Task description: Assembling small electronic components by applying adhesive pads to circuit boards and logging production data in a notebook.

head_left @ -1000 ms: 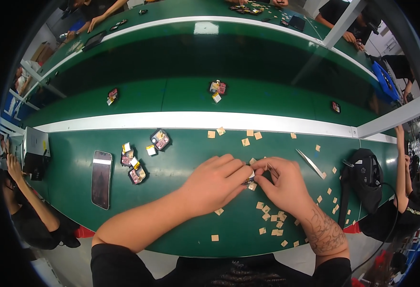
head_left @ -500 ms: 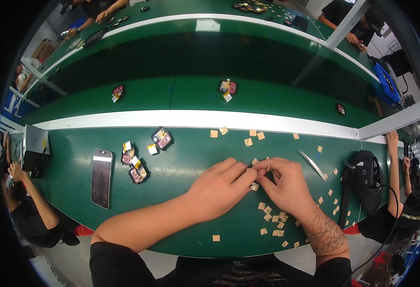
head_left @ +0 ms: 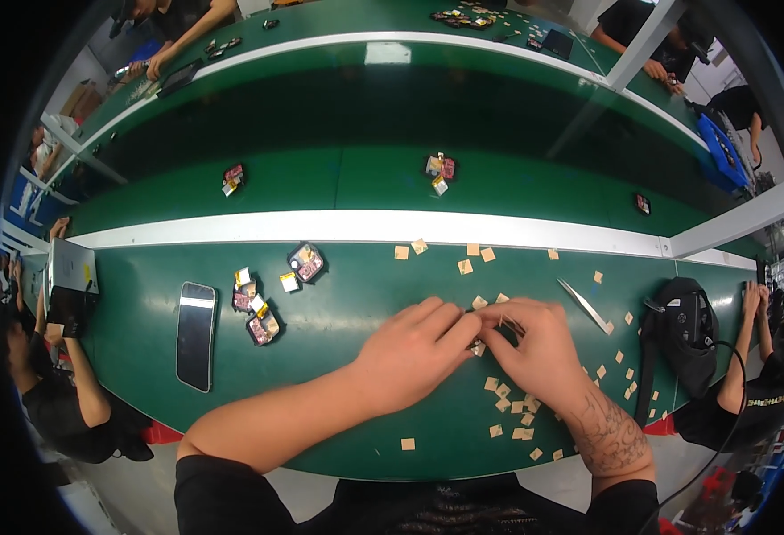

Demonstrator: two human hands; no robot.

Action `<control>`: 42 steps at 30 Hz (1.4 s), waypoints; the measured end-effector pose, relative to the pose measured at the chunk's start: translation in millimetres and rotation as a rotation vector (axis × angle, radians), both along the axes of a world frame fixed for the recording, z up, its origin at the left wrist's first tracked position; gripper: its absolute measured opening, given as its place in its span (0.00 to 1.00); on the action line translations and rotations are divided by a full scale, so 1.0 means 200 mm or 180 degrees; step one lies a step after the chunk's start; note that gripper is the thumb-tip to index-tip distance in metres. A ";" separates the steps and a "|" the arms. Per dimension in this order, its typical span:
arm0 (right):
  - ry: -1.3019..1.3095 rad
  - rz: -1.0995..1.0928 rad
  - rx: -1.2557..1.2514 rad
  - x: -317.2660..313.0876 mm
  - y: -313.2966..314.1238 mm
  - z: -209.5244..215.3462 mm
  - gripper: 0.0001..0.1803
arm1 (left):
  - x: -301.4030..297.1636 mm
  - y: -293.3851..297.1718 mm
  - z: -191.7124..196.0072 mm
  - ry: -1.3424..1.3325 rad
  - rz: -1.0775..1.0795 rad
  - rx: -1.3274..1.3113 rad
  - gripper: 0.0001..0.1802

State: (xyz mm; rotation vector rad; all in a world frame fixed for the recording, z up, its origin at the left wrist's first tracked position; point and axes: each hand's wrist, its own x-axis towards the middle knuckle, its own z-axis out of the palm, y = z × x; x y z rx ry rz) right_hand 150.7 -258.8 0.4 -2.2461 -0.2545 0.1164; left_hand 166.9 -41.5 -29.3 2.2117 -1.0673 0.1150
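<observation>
My left hand (head_left: 417, 346) and my right hand (head_left: 533, 346) meet over the green table (head_left: 338, 446), their fingertips pinched together. A small item sits between them, mostly hidden by the fingers; a shiny bit shows below. Tan square pads (head_left: 517, 408) lie scattered beside and below my right hand. White tweezers (head_left: 585, 306) rest to its right. Left of my hands are small black-cased electronic assemblies (head_left: 264, 327) with pink-red insides and silver battery pouches. One more such assembly (head_left: 306, 262) lies a little farther off, its pouch (head_left: 290, 283) out to the side.
A phone (head_left: 197, 337) lies at the left and a black bag (head_left: 684, 334) with a cable at the right. Beyond a white rail (head_left: 365, 225), further assemblies (head_left: 441, 167) sit on a green strip. A grey metal box (head_left: 73, 276) stands far left. Other people work at both sides and across.
Both my hands stay pinched together, barely moving. Assemblies beyond the rail have shifted slightly right. The phone screen looks darker. At the right, another person's raised hand has come down.
</observation>
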 end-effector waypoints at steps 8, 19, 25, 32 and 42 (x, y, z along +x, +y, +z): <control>-0.0376 0.0173 -0.0214 -0.07 -0.03 -0.02 0.17 | -0.01 -0.01 0.01 0.0161 0.0070 0.0053 0.21; -0.0259 0.0248 -0.0081 -0.07 -0.03 -0.03 0.19 | 0.00 -0.01 -0.01 0.0133 0.0026 -0.0021 0.22; -0.0046 0.0047 0.0161 -0.05 -0.03 0.00 0.17 | -0.01 -0.01 -0.02 -0.0013 0.0054 0.0151 0.18; -0.0262 0.0059 -0.0017 0.00 -0.08 -0.03 0.15 | -0.04 -0.03 0.03 -0.0417 0.0162 0.0649 0.17; 0.0671 -0.0080 0.1116 0.01 -0.10 -0.07 0.07 | -0.02 -0.06 0.07 0.0041 0.0197 -0.0487 0.30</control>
